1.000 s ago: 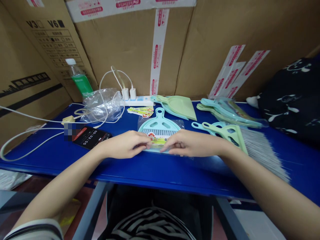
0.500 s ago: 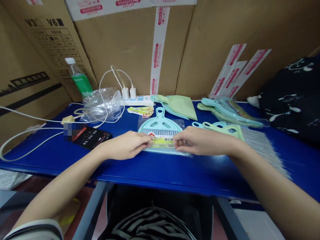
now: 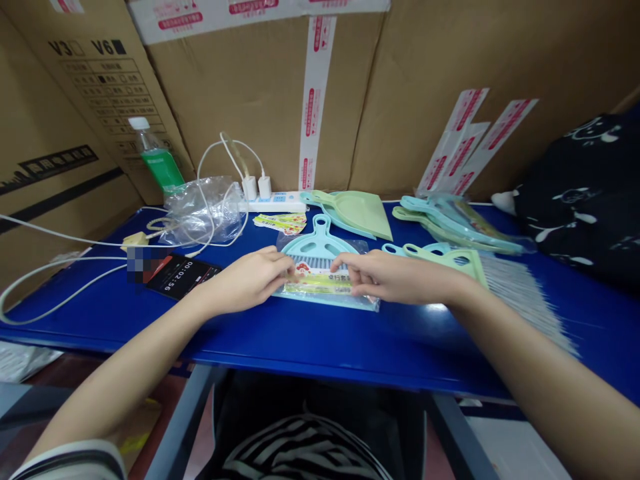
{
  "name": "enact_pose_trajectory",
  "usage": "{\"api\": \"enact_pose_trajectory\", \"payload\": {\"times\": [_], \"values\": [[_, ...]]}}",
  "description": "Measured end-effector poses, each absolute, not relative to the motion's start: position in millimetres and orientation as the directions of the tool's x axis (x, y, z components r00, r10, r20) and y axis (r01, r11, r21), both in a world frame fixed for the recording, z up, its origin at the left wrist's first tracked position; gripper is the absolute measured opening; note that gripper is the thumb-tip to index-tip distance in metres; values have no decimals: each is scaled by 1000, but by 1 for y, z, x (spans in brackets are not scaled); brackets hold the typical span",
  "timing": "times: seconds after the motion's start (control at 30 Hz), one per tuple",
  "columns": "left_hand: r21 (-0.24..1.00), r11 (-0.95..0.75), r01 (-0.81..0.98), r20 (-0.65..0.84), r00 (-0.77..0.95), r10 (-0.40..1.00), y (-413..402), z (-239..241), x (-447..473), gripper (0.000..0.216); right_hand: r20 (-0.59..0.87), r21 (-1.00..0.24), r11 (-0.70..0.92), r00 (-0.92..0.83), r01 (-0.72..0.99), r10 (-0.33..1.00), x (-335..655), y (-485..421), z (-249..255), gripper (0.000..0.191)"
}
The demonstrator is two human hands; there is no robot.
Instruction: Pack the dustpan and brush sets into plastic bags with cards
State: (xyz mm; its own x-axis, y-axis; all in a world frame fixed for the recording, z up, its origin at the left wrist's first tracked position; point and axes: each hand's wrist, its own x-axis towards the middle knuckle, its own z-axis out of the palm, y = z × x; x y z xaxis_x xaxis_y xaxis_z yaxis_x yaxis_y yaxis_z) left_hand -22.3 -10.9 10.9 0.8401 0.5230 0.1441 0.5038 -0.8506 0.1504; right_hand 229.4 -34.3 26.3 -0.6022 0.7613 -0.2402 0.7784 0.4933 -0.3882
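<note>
A light blue dustpan [image 3: 320, 230] with a grey-bristled brush lies in a clear plastic bag in front of me, handle pointing away. Across its lower part is a yellow and white label card [image 3: 317, 283] with a red mushroom picture. At the bag's left edge is my left hand [image 3: 253, 277], its fingers bent and thumb a little apart; no grip on the plastic shows. Over the card's right end reaches my right hand [image 3: 393, 275], index finger extended and thumb apart, fingertips at the bag's surface.
Behind lie green and blue dustpans [image 3: 363, 210], more label cards [image 3: 280, 222] and a power strip [image 3: 280, 202]. To the right are bagged dustpans [image 3: 460, 223] and brushes [image 3: 520, 293]. A phone [image 3: 183, 275], cables, crumpled plastic [image 3: 205, 210] and a bottle [image 3: 163, 167] occupy the left.
Both hands have loosened from the bag's sides. My right fingers have spread and moved left over the card; my left hand has shifted slightly left. The bagged set stays in place.
</note>
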Motion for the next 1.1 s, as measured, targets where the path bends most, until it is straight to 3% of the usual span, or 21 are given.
{"api": "enact_pose_trajectory", "payload": {"times": [0.23,0.4,0.63,0.8,1.1], "values": [[174,-826,536,122,821,558,-8,6,-22,15,-204,-453,501,-632,738,747,234,-33,27,41],[213,-793,570,84,798,596,-9,7,-20,14,-278,-498,478,-655,724,703,240,-34,28,53],[207,-739,641,-4,756,655,-11,10,-22,10,-271,-523,483,-675,702,686,241,-32,27,38],[238,-744,624,-14,769,640,-8,11,-25,10,-225,-544,486,-676,684,701,242,-31,29,39],[287,-767,574,-6,801,598,-4,12,-24,14,-169,-436,527,-642,729,748,241,-31,30,32]]}}
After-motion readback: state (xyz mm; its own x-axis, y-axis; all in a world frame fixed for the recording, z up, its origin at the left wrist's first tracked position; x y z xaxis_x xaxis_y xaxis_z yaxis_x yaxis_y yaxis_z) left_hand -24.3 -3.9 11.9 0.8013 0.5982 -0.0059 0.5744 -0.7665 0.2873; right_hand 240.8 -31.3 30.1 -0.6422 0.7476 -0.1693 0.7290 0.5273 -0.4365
